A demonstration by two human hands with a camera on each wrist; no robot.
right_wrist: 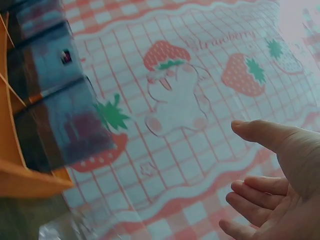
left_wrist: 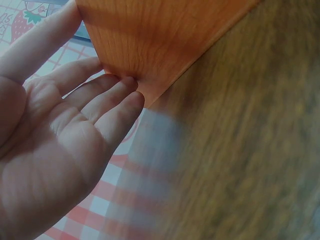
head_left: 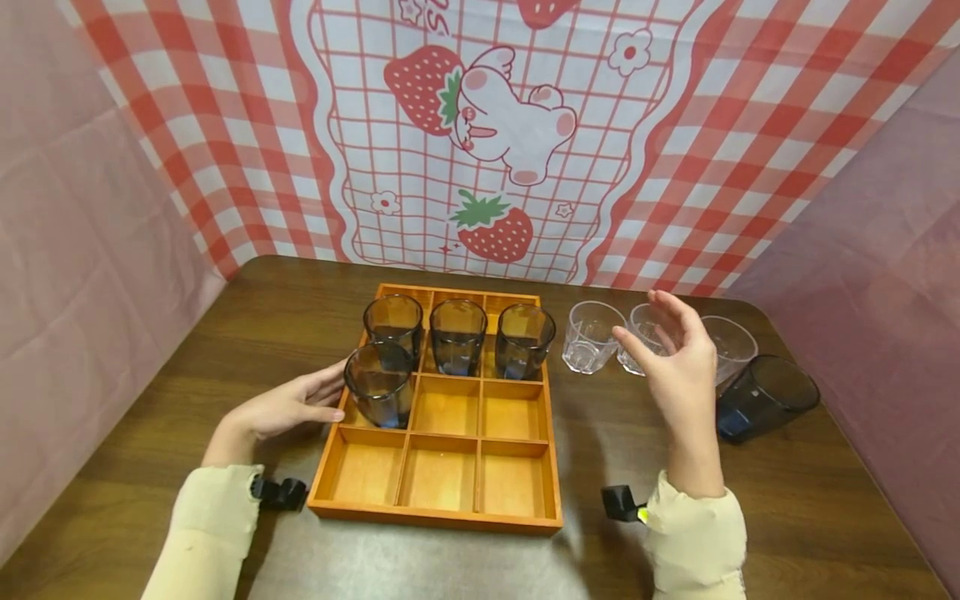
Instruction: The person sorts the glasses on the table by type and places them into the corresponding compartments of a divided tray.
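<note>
My left hand [head_left: 288, 408] is beside the left wall of a wooden compartment tray [head_left: 442, 518]. In the left wrist view, its straight fingers touch the tray's side wall [left_wrist: 160, 35]. Three smoky dark glasses, left [head_left: 393, 321], middle [head_left: 458, 333] and right [head_left: 523, 342], stand side by side in one row of the tray. A fourth-like dark glass [head_left: 380, 387] sits in the left compartment in front of them. With fingers spread and thumb apart, my right hand [head_left: 678, 367] is raised empty, overlapping a clear glass [head_left: 636, 362] in the head view.
Another clear glass [head_left: 588, 342] stands right of the tray, and a wider-looking one [head_left: 731, 337] is partly behind the right hand. A dark glass [head_left: 765, 400] is at the far right of the wooden table [head_left: 795, 508]. A checked strawberry cloth [head_left: 360, 133] hangs behind.
</note>
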